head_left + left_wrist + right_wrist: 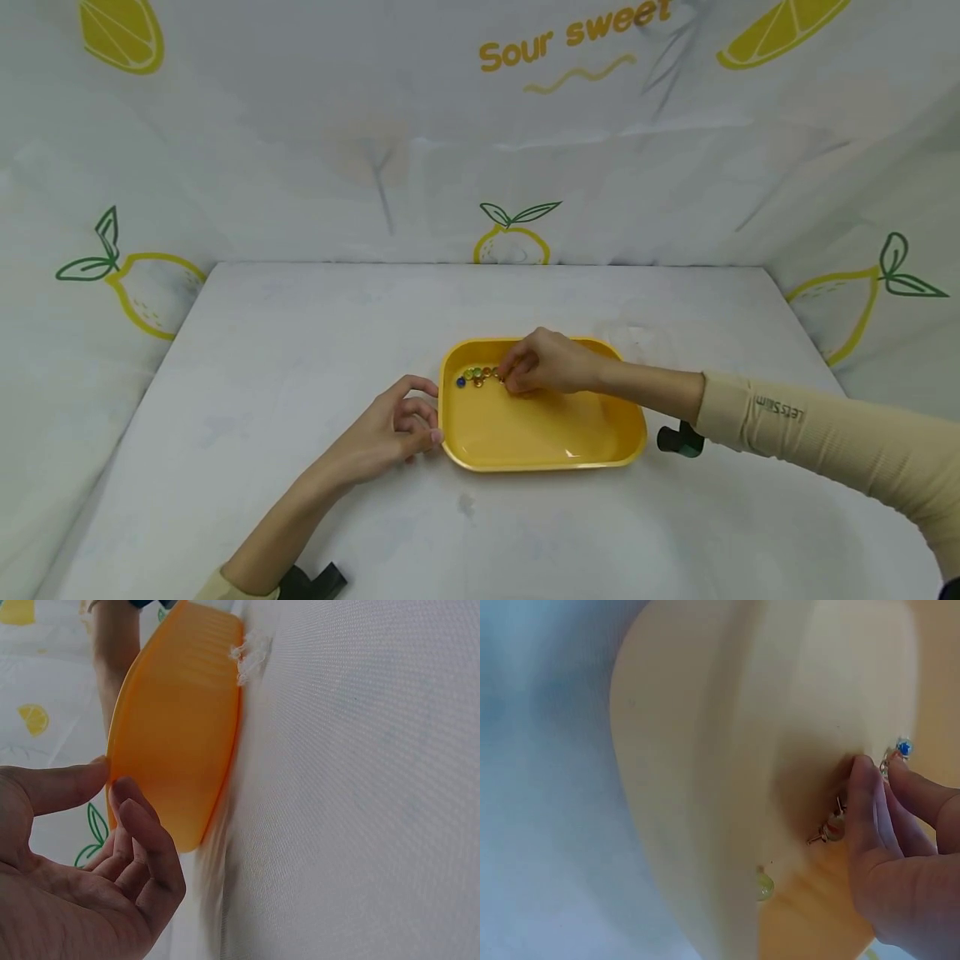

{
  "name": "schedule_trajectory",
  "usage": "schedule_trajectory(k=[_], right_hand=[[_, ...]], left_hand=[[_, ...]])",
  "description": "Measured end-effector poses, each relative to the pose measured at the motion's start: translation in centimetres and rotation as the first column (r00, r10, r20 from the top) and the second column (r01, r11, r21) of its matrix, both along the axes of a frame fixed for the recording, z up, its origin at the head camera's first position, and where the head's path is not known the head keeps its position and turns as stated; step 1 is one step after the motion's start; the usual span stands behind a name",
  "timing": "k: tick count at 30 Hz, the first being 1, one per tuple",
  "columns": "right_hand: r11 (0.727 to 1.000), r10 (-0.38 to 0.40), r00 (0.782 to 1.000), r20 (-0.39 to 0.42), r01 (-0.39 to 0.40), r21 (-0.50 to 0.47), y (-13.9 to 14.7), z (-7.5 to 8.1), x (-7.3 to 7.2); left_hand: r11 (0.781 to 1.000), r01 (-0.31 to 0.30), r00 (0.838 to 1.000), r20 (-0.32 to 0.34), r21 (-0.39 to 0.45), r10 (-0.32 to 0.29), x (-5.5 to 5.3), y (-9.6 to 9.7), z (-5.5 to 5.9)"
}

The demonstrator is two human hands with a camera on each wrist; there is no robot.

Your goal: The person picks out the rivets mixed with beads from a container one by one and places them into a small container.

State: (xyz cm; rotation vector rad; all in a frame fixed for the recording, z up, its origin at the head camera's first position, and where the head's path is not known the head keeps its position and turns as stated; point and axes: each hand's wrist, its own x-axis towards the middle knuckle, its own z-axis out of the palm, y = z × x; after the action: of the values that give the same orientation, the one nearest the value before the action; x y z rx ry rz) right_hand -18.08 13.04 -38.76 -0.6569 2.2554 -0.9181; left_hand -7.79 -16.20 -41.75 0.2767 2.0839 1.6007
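Observation:
A yellow tray (540, 433) stands on the white table. Small glass beads (477, 373) lie in a short row near its back left corner, a blue bead (461, 382) at the left end. Over the right end of this row, my right hand (551, 362) reaches in, thumb and fingertips pinching a small bead mostly hidden by them. In the right wrist view, a bead with metal pins (832, 827) sits beside the fingers and a pale green bead (764, 886) lies apart. My left hand (397, 425) touches the tray's left rim with relaxed, bent fingers, thumb apart from forefinger.
A crumpled piece of clear plastic (636, 337) lies behind the tray's right end. White cloth (420, 183) with printed lemons encloses the table at the back and sides. Dark wrist devices (681, 440) show under both forearms.

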Motion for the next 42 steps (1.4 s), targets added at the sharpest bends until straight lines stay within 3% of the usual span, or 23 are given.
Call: schedule_trajectory(k=[6,14,34,42], right_hand=[[0.997,-0.042,0.997,0.064,0.045,-0.062,-0.19,-0.32,0.17],[0.996,-0.079,0.989,0.123,0.084,-0.041,-0.37,-0.63,0.32],[1.000,0.019,0.998,0.059,-0.019,-0.008,-0.09,-0.97,0.25],[0.999,0.018,0.998,0.066,-0.015,-0.041,0.01,-0.83,0.29]], left_hand=[[1.000,-0.001,1.000,0.000,-0.006,0.001,-0.03,0.01,0.04],[1.000,0.003,1.000,-0.006,-0.004,-0.003,-0.03,0.00,0.01],[1.000,0.005,1.000,-0.003,0.006,-0.005,0.04,0.03,-0.04],[1.000,0.008,1.000,-0.004,0.013,-0.008,0.05,0.04,0.02]])
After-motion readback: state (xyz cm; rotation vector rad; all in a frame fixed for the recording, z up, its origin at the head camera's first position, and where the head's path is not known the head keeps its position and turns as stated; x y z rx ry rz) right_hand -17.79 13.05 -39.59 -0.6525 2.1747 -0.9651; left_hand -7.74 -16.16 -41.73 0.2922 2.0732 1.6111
